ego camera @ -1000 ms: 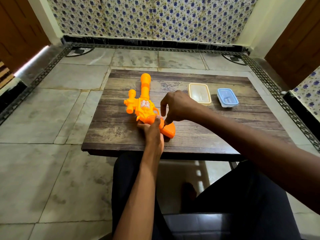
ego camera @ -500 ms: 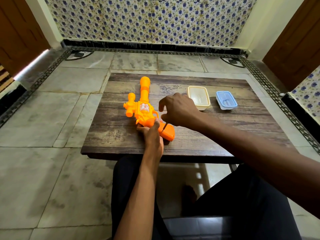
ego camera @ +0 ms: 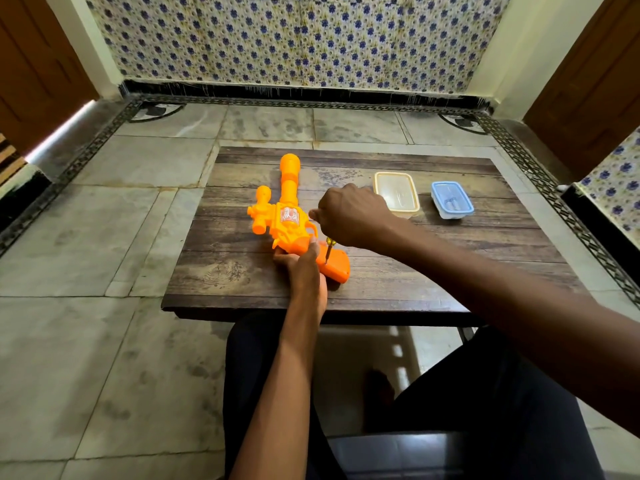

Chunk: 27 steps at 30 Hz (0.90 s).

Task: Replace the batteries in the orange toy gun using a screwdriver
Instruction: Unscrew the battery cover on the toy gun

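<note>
The orange toy gun (ego camera: 289, 216) lies flat on the low wooden table (ego camera: 415, 268), barrel pointing away from me, handle toward the near edge. My left hand (ego camera: 301, 263) grips the gun at the top of its handle. My right hand (ego camera: 349, 214) hovers over the handle and holds a small screwdriver (ego camera: 328, 251) with a yellow grip. The screwdriver stands almost upright with its tip on the orange handle. Most of its grip is hidden inside my fist.
At the table's back right stand a closed cream-lidded box (ego camera: 396, 194) and a closed blue-lidded box (ego camera: 452, 199) with small items inside. My dark-trousered legs (ego camera: 485, 393) are below the near edge. Marble floor surrounds the table, with a tiled wall behind.
My right hand has turned over the handle, and its fingers have curled in tighter on the screwdriver. The left hand and the gun have stayed put.
</note>
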Tool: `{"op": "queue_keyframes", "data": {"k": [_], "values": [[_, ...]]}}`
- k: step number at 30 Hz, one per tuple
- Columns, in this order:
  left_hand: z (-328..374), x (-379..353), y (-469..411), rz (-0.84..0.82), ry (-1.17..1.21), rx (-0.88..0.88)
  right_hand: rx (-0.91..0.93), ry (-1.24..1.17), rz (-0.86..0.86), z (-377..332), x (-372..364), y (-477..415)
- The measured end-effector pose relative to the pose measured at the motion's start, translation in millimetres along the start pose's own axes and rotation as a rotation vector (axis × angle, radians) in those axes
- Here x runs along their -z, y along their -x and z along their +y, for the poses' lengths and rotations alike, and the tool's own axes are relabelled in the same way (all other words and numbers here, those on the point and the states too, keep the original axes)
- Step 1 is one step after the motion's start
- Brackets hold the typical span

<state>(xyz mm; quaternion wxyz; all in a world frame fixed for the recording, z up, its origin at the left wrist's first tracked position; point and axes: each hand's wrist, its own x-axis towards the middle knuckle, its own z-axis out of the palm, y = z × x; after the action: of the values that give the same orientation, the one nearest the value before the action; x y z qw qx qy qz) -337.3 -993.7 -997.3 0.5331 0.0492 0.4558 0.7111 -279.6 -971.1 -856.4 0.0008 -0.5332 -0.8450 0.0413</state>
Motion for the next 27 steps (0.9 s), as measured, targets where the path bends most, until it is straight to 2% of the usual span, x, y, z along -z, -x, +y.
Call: {"op": "queue_keyframes", "data": {"k": [5, 9, 12, 16, 18, 23, 27], "values": [[-1.8, 3.4, -5.6, 0.001, 0.011, -0.005, 0.089, -0.019, -0.129, 7.8, 11.3, 5.7], [-3.6, 4.4, -9.7, 0.009, 0.021, -0.003, 0.104, -0.071, -0.159, 14.3, 13.9, 8.5], [-2.7, 3.8, -10.5, 0.015, 0.030, 0.008, 0.078, -0.074, -0.130, 13.0, 8.8, 6.3], [-2.9, 5.0, -10.8, 0.029, 0.033, 0.012, 0.031, 0.073, 0.016, 9.3, 2.1, 8.5], [-3.0, 4.7, -10.0, 0.014, 0.020, 0.006, 0.067, 0.110, 0.052, 9.5, 1.2, 10.9], [-3.3, 1.6, -9.2, 0.006, -0.002, -0.022, 0.254, -0.034, -0.052, 16.2, 6.1, 13.2], [-6.0, 4.1, -12.7, 0.004, -0.013, 0.008, 0.216, -0.049, -0.080, 16.3, 3.8, 13.4]]}}
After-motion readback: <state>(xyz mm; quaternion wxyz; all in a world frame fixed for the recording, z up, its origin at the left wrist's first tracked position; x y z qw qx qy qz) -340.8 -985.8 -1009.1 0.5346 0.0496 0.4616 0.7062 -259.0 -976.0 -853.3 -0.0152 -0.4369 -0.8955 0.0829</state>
